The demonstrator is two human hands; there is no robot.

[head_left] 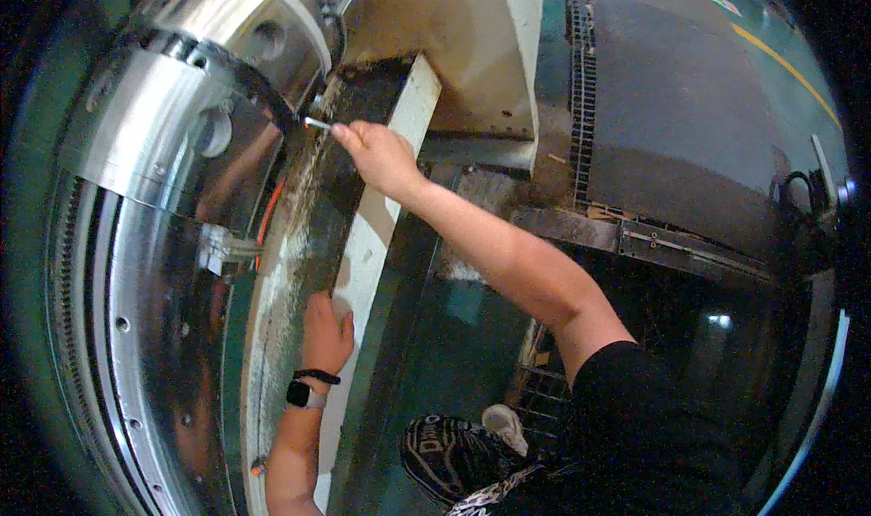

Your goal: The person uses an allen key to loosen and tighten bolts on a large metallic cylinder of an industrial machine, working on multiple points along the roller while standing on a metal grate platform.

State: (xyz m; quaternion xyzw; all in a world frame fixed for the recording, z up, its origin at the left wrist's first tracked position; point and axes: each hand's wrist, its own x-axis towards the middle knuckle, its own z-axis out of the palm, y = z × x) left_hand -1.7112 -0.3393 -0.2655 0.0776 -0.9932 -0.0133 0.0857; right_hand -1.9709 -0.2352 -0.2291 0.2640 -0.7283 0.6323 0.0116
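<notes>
My right hand [379, 156] is stretched forward and closed around a small metal tool [317, 123], whose shiny tip points left at the edge of a large polished steel machine drum [172, 144]. My left hand [325, 328], with a black watch and band at the wrist, rests flat on the white painted ledge [363, 262] of the machine frame, fingers pressed on it and holding nothing. Between ledge and drum runs a grimy channel [299, 217] dusted with metal chips.
A toothed ring [77, 335] curves around the drum at the left. A small metal bracket [218, 247] and an orange cable sit by the drum. Dark sloped machine covers [671, 108] and a grated walkway [582, 72] lie to the right. My shoe [504, 425] stands on a floor grate below.
</notes>
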